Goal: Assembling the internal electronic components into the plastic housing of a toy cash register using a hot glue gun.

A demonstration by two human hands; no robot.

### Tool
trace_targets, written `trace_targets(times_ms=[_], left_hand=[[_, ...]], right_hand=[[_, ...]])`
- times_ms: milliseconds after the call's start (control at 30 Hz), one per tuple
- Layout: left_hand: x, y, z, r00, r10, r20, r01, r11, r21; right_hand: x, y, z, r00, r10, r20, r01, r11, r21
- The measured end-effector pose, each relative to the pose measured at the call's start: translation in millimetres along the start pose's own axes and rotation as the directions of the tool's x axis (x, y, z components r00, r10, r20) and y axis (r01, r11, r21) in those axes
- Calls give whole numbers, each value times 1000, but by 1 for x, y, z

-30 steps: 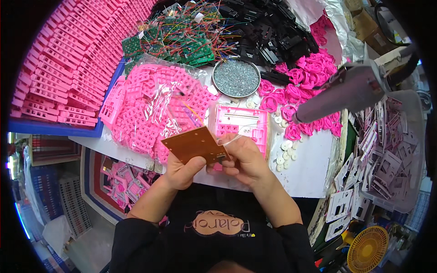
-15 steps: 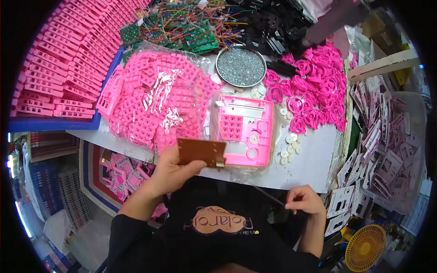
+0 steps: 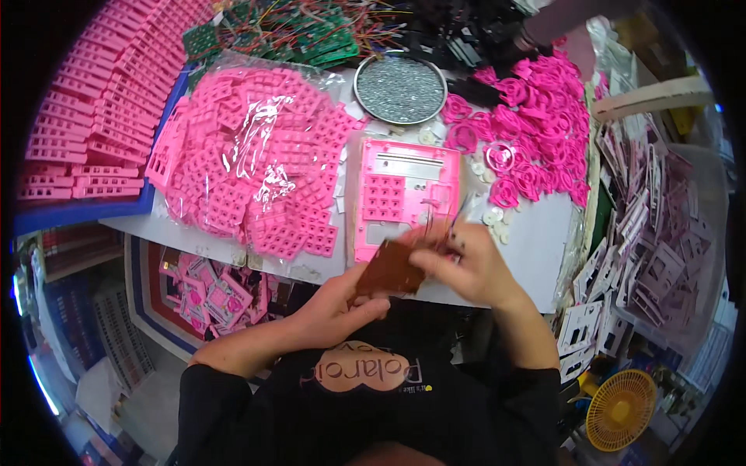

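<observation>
Left hand (image 3: 342, 305): holding board (image 3: 386, 269)
Right hand (image 3: 470, 262): blurred — cannot tell
Dish (image 3: 401, 122): silvery bits (image 3: 399, 86) — beyond case (image 3: 410, 167)
Bag (image 3: 255, 133): pink parts (image 3: 206, 186), left of case

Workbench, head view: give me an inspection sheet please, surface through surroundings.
Surface: white worktop, largely covered.
Job's things: brown board, held; open pink casing just beyond.
Clutter: bagged pink pieces, metal dish of small silvery pieces, pink rings, white discs, black parts.
Hands: left hand grips the brown board; right hand at its edge, blurred, grip unclear.
Cables: coloured wires among green circuit boards; thin wires by the right hand.
Surroundings: blue crate of pink parts at left; plastic tub and yellow fan at right.
</observation>
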State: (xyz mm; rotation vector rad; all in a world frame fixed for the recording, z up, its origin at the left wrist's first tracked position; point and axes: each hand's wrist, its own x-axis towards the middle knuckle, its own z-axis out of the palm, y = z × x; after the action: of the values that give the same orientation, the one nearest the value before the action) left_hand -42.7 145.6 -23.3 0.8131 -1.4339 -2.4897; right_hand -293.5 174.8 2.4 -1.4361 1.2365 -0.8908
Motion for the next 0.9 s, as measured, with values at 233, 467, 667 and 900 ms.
trace_targets(times_ms=[233,467,667,900], left_hand=[[-3,0,-9,998,56,18,-46,935,-352],[-21,29,-11,997,74,-36,-54,923,381],[-16,42,-28,934,290,-209,-8,602,798],[4,38,-38,837,515,-184,-77,445,892]], right_hand=[[68,25,-20,972,228,54,-231,972,52],[95,23,-24,988,141,62,-105,909,-404],[91,18,-23,995,50,83,-2,868,-497],[92,20,-17,1000,-20,11,23,834,-552]])
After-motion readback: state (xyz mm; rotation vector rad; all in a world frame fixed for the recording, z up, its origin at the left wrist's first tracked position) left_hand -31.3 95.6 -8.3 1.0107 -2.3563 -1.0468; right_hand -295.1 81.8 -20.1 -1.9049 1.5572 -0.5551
